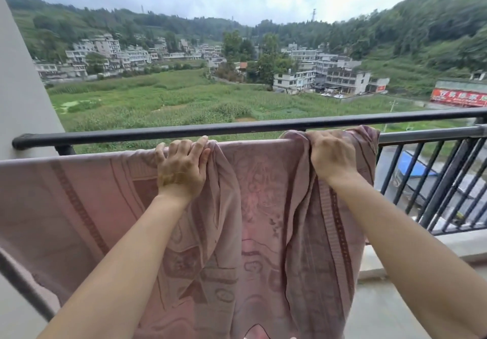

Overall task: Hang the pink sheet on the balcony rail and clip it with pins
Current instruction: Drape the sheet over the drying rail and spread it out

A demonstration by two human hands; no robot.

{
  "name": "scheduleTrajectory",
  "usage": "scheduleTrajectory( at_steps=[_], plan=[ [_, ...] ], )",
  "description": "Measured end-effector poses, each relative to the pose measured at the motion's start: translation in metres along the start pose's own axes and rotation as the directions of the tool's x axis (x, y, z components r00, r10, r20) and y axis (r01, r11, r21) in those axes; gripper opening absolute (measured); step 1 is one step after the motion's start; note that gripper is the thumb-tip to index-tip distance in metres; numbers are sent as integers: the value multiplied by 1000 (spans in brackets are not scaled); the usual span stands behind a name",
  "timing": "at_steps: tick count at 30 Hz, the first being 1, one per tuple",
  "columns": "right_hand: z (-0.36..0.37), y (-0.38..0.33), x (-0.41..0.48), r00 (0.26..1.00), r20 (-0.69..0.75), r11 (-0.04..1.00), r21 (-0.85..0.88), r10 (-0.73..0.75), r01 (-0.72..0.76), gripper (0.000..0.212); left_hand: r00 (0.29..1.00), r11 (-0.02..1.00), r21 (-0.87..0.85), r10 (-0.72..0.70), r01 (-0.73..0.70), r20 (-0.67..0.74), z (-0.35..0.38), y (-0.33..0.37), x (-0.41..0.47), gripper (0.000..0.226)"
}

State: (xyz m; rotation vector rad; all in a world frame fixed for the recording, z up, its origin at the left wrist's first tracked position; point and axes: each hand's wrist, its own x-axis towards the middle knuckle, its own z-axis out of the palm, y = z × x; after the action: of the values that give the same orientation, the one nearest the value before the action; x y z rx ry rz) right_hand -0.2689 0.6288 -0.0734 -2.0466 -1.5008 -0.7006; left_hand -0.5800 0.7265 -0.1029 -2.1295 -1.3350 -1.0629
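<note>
Your left hand point(181, 166) curls over the grey rail point(427, 135), gripping a bunched fold of the pink sheet point(253, 207) draped across it. Your right hand point(333, 154) clutches the sheet's gathered right end on the same rail. A dark upper bar point(237, 127) runs just beyond.

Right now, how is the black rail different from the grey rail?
The black rail is bare, but the grey rail has the sheet draped over it. The left hand and right hand hold the sheet on the grey rail, and neither touches the black rail. The black rail sits higher and farther out than the grey rail. Both are round bars running sideways along the balcony.
</note>
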Motion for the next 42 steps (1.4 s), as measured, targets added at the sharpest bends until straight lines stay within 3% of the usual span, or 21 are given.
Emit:
scheduleTrajectory(
  at_steps=[5,8,10,12,15,17,20,22,25,28,30,34,37,39,40,42],
  plan=[
    [-26,84,0,893,7,890,-89,449,-447,29,995,991,-94,-94,90,-33,4,-4,2,43],
    [-29,75,10,865,46,860,-140,500,-490,31,992,990,-97,-111,106,-55,5,3,1,36],
    [-26,48,13,918,22,915,-93,396,-393,39,990,988,-98,-127,121,-61,6,4,1,35],
    [-20,7,9,985,26,983,68,171,-172,47,989,988,-88,-135,129,-57,4,4,0,37],
    [-7,-57,2,971,138,967,192,-193,165,54,992,987,-94,-128,129,11,-2,2,1,43],
    [-2,-78,0,940,165,939,228,-299,258,46,990,987,-86,-127,133,65,-8,-1,1,50],
    [-7,-64,9,942,30,915,250,-335,317,29,979,984,-38,-167,173,120,-16,-14,-4,57],
    [-14,-33,16,962,7,951,153,-274,270,31,971,984,6,-177,179,163,-19,-21,-6,52],
    [-24,44,27,994,-26,992,75,103,-101,31,960,976,30,-216,214,180,-21,-23,-4,45],
    [-33,117,31,905,-28,903,79,425,-422,30,968,978,34,-210,207,134,-19,-22,-4,40],
    [-35,133,31,899,-23,897,88,437,-434,29,966,967,-21,-254,255,43,-16,-18,-1,34],
    [-23,123,15,958,-19,954,99,287,-284,31,897,902,-127,-427,413,-113,-19,-11,6,30],
    [-11,123,4,968,-27,965,96,248,-244,33,802,816,-83,-578,572,-150,-24,-7,10,25],
    [-8,128,0,959,-62,945,196,276,-260,38,742,763,-113,-646,637,-176,-28,11,18,31],
    [-7,130,-2,939,-109,918,272,326,-287,39,755,775,-127,-632,619,-176,-28,23,22,39],
    [-8,139,-5,862,-174,840,380,476,-387,41,863,877,-161,-476,453,-170,-23,57,31,42]
  ],
)
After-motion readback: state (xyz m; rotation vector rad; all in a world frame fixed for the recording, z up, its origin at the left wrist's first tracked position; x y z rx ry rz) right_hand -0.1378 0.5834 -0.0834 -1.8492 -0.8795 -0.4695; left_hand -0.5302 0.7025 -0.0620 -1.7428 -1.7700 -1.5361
